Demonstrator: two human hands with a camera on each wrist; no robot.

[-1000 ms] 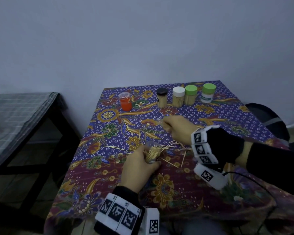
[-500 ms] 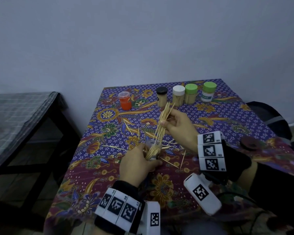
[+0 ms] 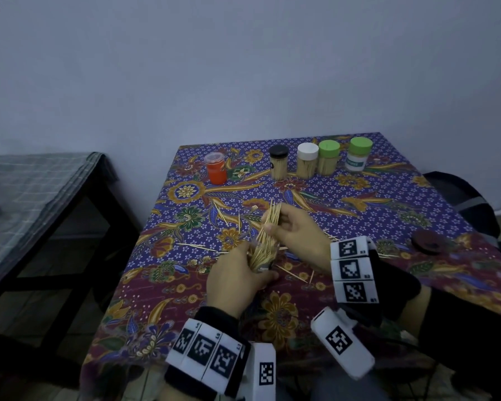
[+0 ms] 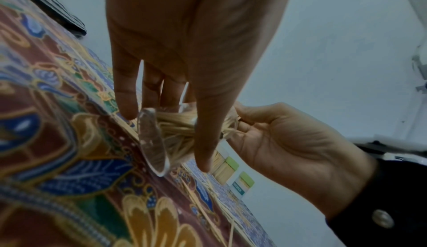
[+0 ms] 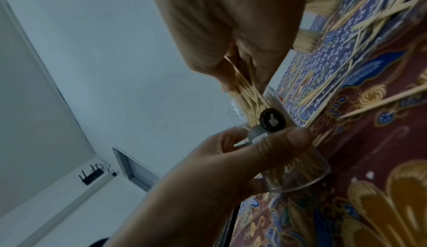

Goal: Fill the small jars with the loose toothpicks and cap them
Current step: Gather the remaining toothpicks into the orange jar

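Observation:
My left hand (image 3: 237,277) grips a small clear jar (image 3: 261,260) that stands on the patterned tablecloth, its base (image 4: 153,141) touching the cloth. The jar (image 5: 298,174) is partly full of toothpicks. My right hand (image 3: 294,231) pinches a bundle of toothpicks (image 3: 268,227) and holds its lower ends inside the jar's mouth; the upper ends stick out above the fingers. Several loose toothpicks (image 3: 198,246) lie scattered on the cloth around the jar. A dark round cap (image 3: 427,241) lies at the right.
At the back stand capped jars: an orange one (image 3: 216,167), a black-lidded one (image 3: 278,162), a white-lidded one (image 3: 307,160) and two green-lidded ones (image 3: 329,157). A dark side table (image 3: 41,198) stands left. A black chair (image 3: 460,198) is at the right edge.
My right hand gathered toothpicks off the cloth, lifted them as a bundle and brought their lower ends down into the jar. My left hand kept hold of the jar.

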